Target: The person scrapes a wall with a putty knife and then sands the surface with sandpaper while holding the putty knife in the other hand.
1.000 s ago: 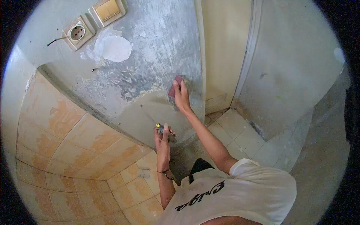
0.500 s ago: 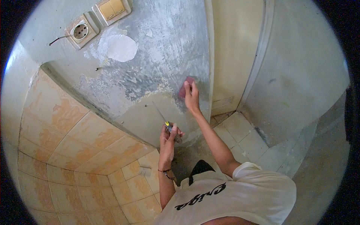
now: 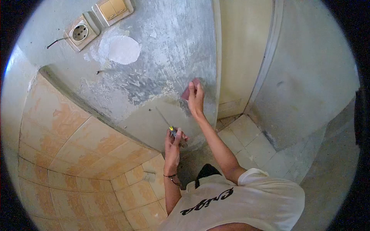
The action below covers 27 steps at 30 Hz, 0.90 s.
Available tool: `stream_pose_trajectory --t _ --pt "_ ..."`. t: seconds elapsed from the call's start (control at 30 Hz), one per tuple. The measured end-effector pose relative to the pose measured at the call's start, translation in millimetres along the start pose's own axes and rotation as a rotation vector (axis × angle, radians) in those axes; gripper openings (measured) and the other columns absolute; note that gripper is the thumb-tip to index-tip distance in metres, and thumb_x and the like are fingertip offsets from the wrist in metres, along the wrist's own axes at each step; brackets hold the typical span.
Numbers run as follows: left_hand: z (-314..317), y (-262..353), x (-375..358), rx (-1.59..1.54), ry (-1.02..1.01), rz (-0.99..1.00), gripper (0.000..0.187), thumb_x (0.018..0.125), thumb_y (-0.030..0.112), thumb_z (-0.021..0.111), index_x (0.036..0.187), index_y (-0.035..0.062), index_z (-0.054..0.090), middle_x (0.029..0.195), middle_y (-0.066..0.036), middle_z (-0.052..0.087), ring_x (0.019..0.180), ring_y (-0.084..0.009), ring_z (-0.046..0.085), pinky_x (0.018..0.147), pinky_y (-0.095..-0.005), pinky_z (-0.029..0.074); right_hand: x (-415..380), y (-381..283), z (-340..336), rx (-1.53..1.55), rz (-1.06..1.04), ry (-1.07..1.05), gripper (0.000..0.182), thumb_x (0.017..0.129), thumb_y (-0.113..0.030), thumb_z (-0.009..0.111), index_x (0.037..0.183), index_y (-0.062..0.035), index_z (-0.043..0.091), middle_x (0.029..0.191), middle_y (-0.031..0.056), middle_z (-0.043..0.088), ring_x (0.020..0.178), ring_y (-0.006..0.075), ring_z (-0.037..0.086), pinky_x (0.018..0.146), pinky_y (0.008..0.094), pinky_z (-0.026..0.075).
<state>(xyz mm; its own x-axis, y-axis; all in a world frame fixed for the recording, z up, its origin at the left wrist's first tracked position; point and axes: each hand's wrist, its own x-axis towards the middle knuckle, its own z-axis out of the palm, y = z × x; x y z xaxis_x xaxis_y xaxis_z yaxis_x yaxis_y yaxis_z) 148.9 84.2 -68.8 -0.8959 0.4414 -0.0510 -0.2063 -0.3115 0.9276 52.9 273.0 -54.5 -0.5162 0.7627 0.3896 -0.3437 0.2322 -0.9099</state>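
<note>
My right hand (image 3: 196,101) is closed on a dark red piece of sandpaper (image 3: 189,91), held flat against the grey, scraped wall (image 3: 169,46). The thumb and fingers press on its upper part. Lower and to the left, my left hand (image 3: 172,148) wraps round the handle of a screwdriver (image 3: 172,130). A yellow collar shows at the base of its thin metal shaft, which points up and left in front of the wall. Flaking paint edges a smoother beige patch (image 3: 142,117) between the sandpaper and the tiles.
A wall socket (image 3: 80,32) with a wire stub and a double light switch (image 3: 111,8) sit at upper left. Near them is a round white patch (image 3: 124,50). Orange-patterned tiles (image 3: 58,123) cover the lower left. A pale door (image 3: 243,50) stands right of the wall.
The view has shifted slightly, so the wall sits a little further left. The sandpaper has tilted slightly in my right hand. My left hand keeps hold of the screwdriver.
</note>
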Motion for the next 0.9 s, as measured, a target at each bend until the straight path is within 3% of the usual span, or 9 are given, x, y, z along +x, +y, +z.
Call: stream_pose_trajectory --t 0.03,0.07,0.17,0.27,0.37,0.57,0.67,0.77,0.9 --pt "0.4 0.5 0.0 0.008 0.009 -0.01 0.023 0.105 0.025 0.059 0.116 0.0055 0.051 0.089 -0.002 0.057 0.086 -0.0142 0.059 0.085 -0.0336 0.051 1.8 -4.9 2.0 -0.019 -0.043 -0.039 0.043 0.107 -0.04 0.052 0.099 0.0022 0.056 0.08 0.0089 0.056 0.076 0.0178 0.05 0.073 0.0368 0.044" --pt "0.7 1.8 0.5 0.016 0.019 -0.017 0.024 0.105 0.025 0.059 0.116 0.0054 0.051 0.089 -0.002 0.057 0.086 -0.0142 0.059 0.084 -0.0338 0.051 2.4 -8.5 3.1 -0.045 -0.088 -0.074 0.041 0.107 -0.036 0.05 0.11 0.0038 0.059 0.086 0.0138 0.066 0.077 0.0278 0.06 0.077 0.0425 0.049" --pt "4.1 11.4 -2.7 0.041 -0.002 0.001 0.025 0.105 0.026 0.06 0.117 0.0056 0.051 0.089 -0.002 0.057 0.087 -0.0142 0.059 0.084 -0.0343 0.052 -1.9 0.1 9.8 0.063 -0.188 -0.004 0.043 0.107 -0.039 0.052 0.102 0.0028 0.058 0.081 0.0091 0.059 0.078 0.0184 0.052 0.074 0.0376 0.044" --pt "-2.1 8.5 -3.3 0.031 0.006 0.004 0.027 0.105 0.027 0.06 0.118 0.0056 0.051 0.09 -0.002 0.057 0.086 -0.014 0.059 0.085 -0.0347 0.052 -19.6 20.4 0.6 -0.01 0.06 -0.003 0.043 0.107 -0.04 0.051 0.105 0.0022 0.058 0.087 0.0091 0.06 0.081 0.0178 0.052 0.076 0.0376 0.045" --pt "-6.2 6.2 -3.3 0.006 0.021 0.002 0.027 0.104 0.027 0.06 0.118 0.0058 0.051 0.09 -0.002 0.057 0.087 -0.0138 0.059 0.084 -0.0335 0.052 -23.3 19.8 9.2 -0.091 0.014 0.077 0.042 0.107 -0.041 0.051 0.104 0.0012 0.057 0.09 0.0075 0.059 0.083 0.0172 0.05 0.077 0.0366 0.044" --pt "-12.4 10.7 -4.4 0.048 -0.003 0.002 0.029 0.104 0.03 0.061 0.118 0.0067 0.051 0.09 -0.002 0.057 0.088 -0.0138 0.059 0.085 -0.0325 0.051 -20.4 17.0 4.4 0.051 0.092 -0.122 0.056 0.106 -0.046 0.05 0.125 0.0069 0.057 0.114 0.0163 0.065 0.107 0.0268 0.059 0.097 0.0392 0.044" --pt "-18.4 5.8 -3.1 0.029 0.016 -0.013 0.03 0.104 0.03 0.061 0.118 0.0064 0.05 0.09 -0.003 0.057 0.087 -0.0141 0.059 0.085 -0.033 0.051 -42.3 50.1 4.6 -0.038 0.093 0.083 0.046 0.106 -0.043 0.052 0.114 0.0025 0.06 0.096 0.0121 0.065 0.089 0.0241 0.059 0.084 0.0389 0.047" --pt "-12.5 9.6 -3.9 0.016 0.06 -0.027 0.027 0.104 0.028 0.06 0.117 0.0062 0.05 0.09 -0.003 0.057 0.086 -0.0143 0.059 0.085 -0.0333 0.052 -39.9 73.3 11.7 -0.025 0.02 0.187 0.045 0.106 -0.043 0.052 0.109 0.0012 0.059 0.092 0.008 0.06 0.087 0.0215 0.055 0.084 0.0378 0.046" --pt "-12.1 2.0 1.6 -0.021 0.006 -0.02 0.025 0.105 0.026 0.06 0.116 0.006 0.05 0.09 -0.003 0.057 0.086 -0.0143 0.058 0.084 -0.0339 0.052 -23.6 33.1 4.6 0.066 0.047 0.036 0.046 0.106 -0.044 0.051 0.109 0.0018 0.058 0.09 0.0074 0.058 0.089 0.0213 0.054 0.087 0.0367 0.045"
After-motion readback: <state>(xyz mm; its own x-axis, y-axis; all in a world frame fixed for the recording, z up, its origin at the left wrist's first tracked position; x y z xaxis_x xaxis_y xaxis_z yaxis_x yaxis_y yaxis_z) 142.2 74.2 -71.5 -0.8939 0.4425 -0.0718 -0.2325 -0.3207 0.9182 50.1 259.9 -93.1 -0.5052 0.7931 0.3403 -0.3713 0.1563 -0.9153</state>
